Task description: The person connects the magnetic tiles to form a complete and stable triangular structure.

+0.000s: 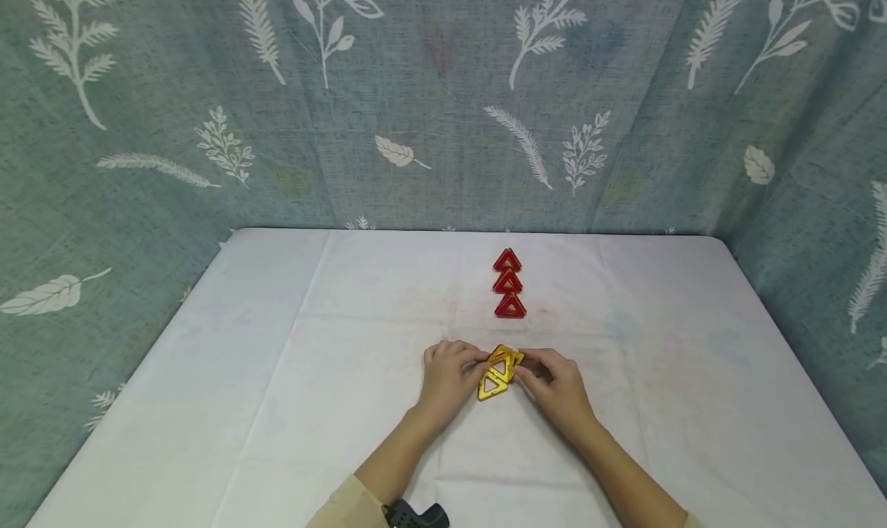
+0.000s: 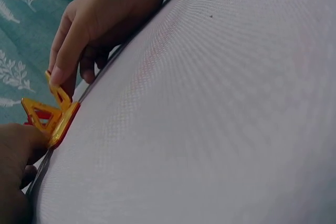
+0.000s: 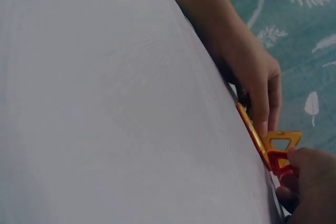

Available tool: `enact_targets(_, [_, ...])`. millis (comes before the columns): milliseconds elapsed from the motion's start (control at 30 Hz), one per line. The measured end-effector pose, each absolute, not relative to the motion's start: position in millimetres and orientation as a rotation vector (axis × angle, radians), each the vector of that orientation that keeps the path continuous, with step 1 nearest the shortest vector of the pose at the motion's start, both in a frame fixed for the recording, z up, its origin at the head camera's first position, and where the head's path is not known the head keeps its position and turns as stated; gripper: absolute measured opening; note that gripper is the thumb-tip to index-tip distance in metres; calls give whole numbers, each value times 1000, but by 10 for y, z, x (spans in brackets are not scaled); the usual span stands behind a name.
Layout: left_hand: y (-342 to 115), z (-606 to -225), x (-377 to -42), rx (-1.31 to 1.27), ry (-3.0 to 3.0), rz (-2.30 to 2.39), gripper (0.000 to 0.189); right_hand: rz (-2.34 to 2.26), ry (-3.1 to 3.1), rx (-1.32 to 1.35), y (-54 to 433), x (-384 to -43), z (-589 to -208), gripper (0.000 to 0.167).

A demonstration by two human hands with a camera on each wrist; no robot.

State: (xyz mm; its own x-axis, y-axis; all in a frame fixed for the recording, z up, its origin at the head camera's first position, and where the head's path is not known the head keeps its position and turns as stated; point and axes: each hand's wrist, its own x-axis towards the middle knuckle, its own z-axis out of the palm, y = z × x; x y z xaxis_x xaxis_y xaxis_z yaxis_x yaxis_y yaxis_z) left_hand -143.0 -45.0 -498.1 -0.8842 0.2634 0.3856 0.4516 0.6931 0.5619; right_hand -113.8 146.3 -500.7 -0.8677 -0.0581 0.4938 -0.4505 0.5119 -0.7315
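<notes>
Several yellow triangular magnetic tiles (image 1: 493, 387) are joined together near the front middle of the white table, one lying flat and others raised. My left hand (image 1: 449, 378) pinches them from the left with thumb and fingers. From the right, my right hand (image 1: 560, 389) pinches an upright tile. In the left wrist view, the right hand (image 2: 100, 24) grips the top of a raised yellow tile (image 2: 61, 95). The right wrist view has the left hand (image 3: 252, 77) with its fingertips at the joined tiles (image 3: 283, 139).
Beyond the hands, three red triangular pieces (image 1: 510, 306) stand in a column toward the back of the white-covered table (image 1: 346, 297). A blue-green curtain (image 1: 430, 112) with white leaf prints hangs around the back and sides. A black device (image 1: 419, 515) sits at the left wrist.
</notes>
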Motion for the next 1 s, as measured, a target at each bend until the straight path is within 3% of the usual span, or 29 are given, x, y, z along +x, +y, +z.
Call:
enact_targets(400, [-488,-4959,-1434,-584,-2562,-1036,9,1263,-2330,386,1314,-1156,-4964,28])
enact_targets(633, [-560,-4957,-1415,-626,-2657,-1047,22,1140,-2446,334,1275,-1120,-4983,30])
enact_targets(1000, [-533,-4960,-1423,-734,-2590,-1069,10,1067,-2528,359,1335,-1105,-4985,30])
